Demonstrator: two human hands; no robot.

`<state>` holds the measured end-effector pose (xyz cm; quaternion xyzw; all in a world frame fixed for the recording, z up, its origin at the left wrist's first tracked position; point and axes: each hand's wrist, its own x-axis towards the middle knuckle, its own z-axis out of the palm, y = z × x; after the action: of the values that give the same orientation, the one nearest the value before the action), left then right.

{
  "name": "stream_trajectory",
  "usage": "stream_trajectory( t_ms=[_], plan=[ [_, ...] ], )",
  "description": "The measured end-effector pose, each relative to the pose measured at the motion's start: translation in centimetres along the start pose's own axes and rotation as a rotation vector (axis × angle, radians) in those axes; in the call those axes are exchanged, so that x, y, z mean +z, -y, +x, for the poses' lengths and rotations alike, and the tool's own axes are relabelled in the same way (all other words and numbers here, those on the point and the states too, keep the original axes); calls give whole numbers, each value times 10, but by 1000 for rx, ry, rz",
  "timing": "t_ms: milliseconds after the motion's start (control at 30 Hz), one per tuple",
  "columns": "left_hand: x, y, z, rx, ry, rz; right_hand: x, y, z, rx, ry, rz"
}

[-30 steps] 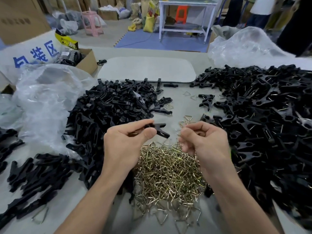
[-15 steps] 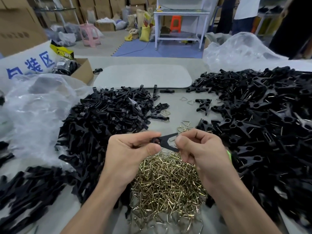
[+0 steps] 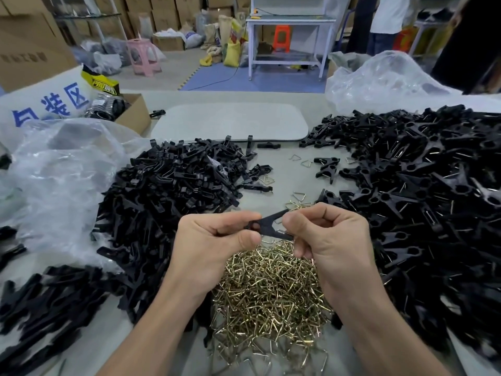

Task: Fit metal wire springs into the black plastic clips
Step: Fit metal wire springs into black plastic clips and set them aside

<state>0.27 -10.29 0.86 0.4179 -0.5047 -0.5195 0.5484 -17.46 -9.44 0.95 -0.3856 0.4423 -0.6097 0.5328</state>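
Observation:
My left hand (image 3: 214, 245) pinches the ringed end of a black plastic clip (image 3: 268, 225) held above the table. My right hand (image 3: 333, 240) pinches a metal wire spring at the clip's forked jaws; only a sliver of wire shows between the fingers. Beneath both hands lies a heap of brass-coloured wire springs (image 3: 271, 289). A pile of black clips without springs (image 3: 173, 196) sits to the left. A larger pile of black clips with springs in them (image 3: 423, 196) spreads to the right.
Clear plastic bags lie at the left (image 3: 59, 169) and back right (image 3: 379, 80). A grey-white board (image 3: 230, 123) lies at the table's far middle, a cardboard box (image 3: 132, 112) to its left. Loose springs (image 3: 298, 196) and a few clips dot the middle. People stand far behind.
My right hand has come up to the clip that my left hand holds and now pinches at its jaws. The view has tilted a little, so the piles sit lower.

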Motion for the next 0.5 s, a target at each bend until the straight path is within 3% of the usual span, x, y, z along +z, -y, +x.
stream_trajectory(
  t_ms=[500],
  plan=[
    [-2,-3,-4,-60,83,-38,-7,11,-6,71,99,-66]
  ],
)
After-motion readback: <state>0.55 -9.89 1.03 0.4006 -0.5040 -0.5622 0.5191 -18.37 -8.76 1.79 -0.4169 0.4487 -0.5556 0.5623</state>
